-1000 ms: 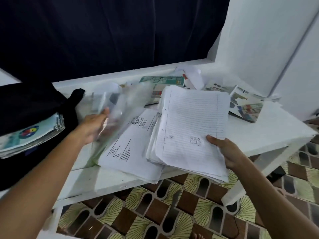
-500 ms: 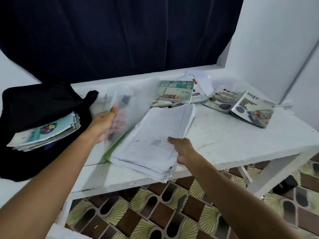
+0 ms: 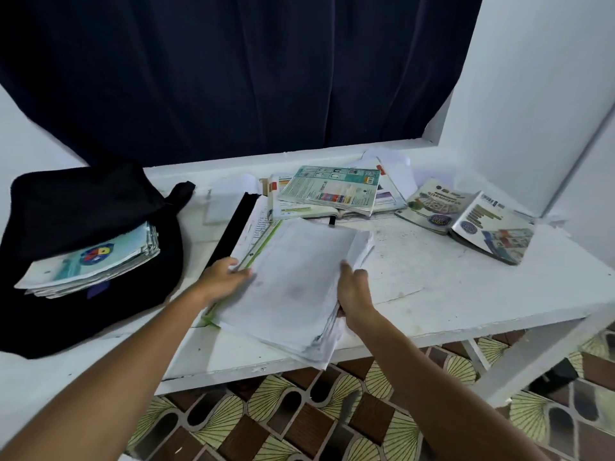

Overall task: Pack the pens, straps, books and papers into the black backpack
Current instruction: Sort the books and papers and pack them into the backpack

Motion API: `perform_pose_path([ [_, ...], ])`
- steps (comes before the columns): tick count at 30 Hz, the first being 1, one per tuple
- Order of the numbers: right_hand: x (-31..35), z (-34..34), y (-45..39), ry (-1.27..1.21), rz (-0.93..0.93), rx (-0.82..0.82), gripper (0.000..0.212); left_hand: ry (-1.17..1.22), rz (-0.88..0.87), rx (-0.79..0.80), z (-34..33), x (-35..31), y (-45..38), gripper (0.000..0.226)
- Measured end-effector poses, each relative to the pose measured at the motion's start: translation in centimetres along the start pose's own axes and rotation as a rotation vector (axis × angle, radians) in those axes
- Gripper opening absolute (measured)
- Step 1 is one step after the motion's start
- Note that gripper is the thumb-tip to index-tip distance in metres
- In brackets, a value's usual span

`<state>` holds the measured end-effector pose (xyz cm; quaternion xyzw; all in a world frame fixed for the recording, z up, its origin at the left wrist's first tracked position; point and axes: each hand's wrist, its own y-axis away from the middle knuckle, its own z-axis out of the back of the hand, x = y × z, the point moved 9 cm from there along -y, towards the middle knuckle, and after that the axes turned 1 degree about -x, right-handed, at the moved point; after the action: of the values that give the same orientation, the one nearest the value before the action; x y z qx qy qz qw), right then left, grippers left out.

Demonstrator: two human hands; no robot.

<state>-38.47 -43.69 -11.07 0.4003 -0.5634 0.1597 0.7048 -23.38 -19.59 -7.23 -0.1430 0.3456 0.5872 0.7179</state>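
Head view: a thick stack of papers (image 3: 293,287) lies on the white table (image 3: 466,287), its near corner overhanging the front edge. The left hand (image 3: 221,281) rests on the stack's left edge with fingers extended flat, beside a green-edged folder (image 3: 263,244) partly covered by the papers. The right hand (image 3: 354,287) holds the stack's right edge, thumb on top; the fingers below are hidden, so I cannot tell how far they curl. The black backpack (image 3: 83,227) lies at the table's left end, open, with a bundle of books (image 3: 93,261) protruding from its mouth. A black strap (image 3: 229,231) lies between backpack and papers. Further books (image 3: 329,191) are piled at the rear centre; an open booklet (image 3: 466,217) lies to the right. A dark curtain (image 3: 233,78) hangs behind.
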Motion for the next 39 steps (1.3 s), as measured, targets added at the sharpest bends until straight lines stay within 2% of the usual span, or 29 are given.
perform_pose_path([
  [2, 0.7, 1.1, 0.2, 0.059, 0.084, -0.055, 0.066, 0.099, 0.039, -0.052, -0.3, 0.7, -0.2, 0.035],
  [3, 0.9, 1.3, 0.3, 0.104, 0.100, -0.039, 0.063, 0.159, 0.064, -0.056, -0.3, 1.1, -0.5, 0.033],
  [6, 1.3, 1.8, 0.2, 0.343, 0.113, 0.032, 0.039, 0.305, 0.183, 0.114, -1.4, 2.7, -1.6, 0.045],
  [10, 1.9, 2.9, -1.0, 0.442, 0.070, 0.074, 0.012, 0.476, 0.248, 0.303, -2.9, 1.4, -0.5, 0.021],
  [12, 1.9, 3.4, -1.4, 0.456, 0.033, 0.091, 0.007, 0.585, 0.273, 0.379, -4.0, 0.5, -0.1, 0.030],
  [15, 2.2, 4.0, -1.5, 0.473, 0.055, 0.093, 0.009, 0.610, 0.255, 0.455, -5.0, -1.0, 0.1, 0.042],
  [17, 2.6, 4.2, -1.7, 0.501, 0.108, 0.090, 0.016, 0.629, 0.223, 0.446, -5.2, -1.8, 0.0, 0.040],
  [20, 3.0, 4.7, -2.6, 0.613, 0.216, 0.048, 0.036, 0.723, 0.156, 0.377, -4.6, -2.5, 0.7, 0.037],
  [22, 3.2, 4.9, -2.4, 0.538, 0.234, 0.027, 0.038, 0.786, 0.082, 0.376, -4.1, -3.0, 1.6, 0.056],
  [23, 3.3, 4.7, -2.3, 0.402, 0.221, 0.055, 0.053, 0.819, 0.040, 0.387, -3.8, -3.4, 2.1, 0.074],
  [24, 3.4, 4.4, -2.2, 0.223, 0.196, 0.117, 0.069, 0.849, -0.004, 0.398, -3.4, -3.9, 2.6, 0.087],
  [26, 4.7, 2.7, -1.2, -0.123, 0.141, 0.355, 0.093, 0.902, -0.114, 0.384, -2.0, -5.0, 3.7, 0.092],
  [28, 7.1, 1.3, 0.0, -0.261, 0.145, 0.561, 0.104, 0.918, -0.234, 0.335, 0.1, -6.4, 4.7, 0.088],
  [29, 8.6, 1.1, 0.6, -0.264, 0.192, 0.592, 0.104, 0.913, -0.297, 0.302, 1.1, -7.1, 5.1, 0.087],
  [31, 11.6, 1.1, 1.3, -0.255, 0.323, 0.586, 0.094, 0.911, -0.380, 0.226, 3.2, -8.0, 5.6, 0.074],
  [33, 14.2, 0.9, 2.5, -0.230, 0.458, 0.594, 0.076, 0.935, -0.430, 0.147, 5.1, -8.1, 6.0, 0.047],
  [34, 15.1, 0.6, 3.3, -0.215, 0.505, 0.607, 0.066, 0.944, -0.435, 0.123, 5.6, -8.0, 6.1, 0.044],
  [36, 15.4, -0.1, 4.4, -0.181, 0.539, 0.630, 0.047, 0.967, -0.422, 0.102, 5.8, -7.2, 6.2, 0.057],
  [38, 14.4, -0.9, 4.6, -0.141, 0.519, 0.635, 0.040, 0.985, -0.389, 0.080, 5.3, -6.0, 6.3, 0.081],
  [39, 13.8, -1.1, 4.5, -0.124, 0.514, 0.633, 0.038, 0.985, -0.376, 0.071, 5.0, -5.6, 6.3, 0.083],
])
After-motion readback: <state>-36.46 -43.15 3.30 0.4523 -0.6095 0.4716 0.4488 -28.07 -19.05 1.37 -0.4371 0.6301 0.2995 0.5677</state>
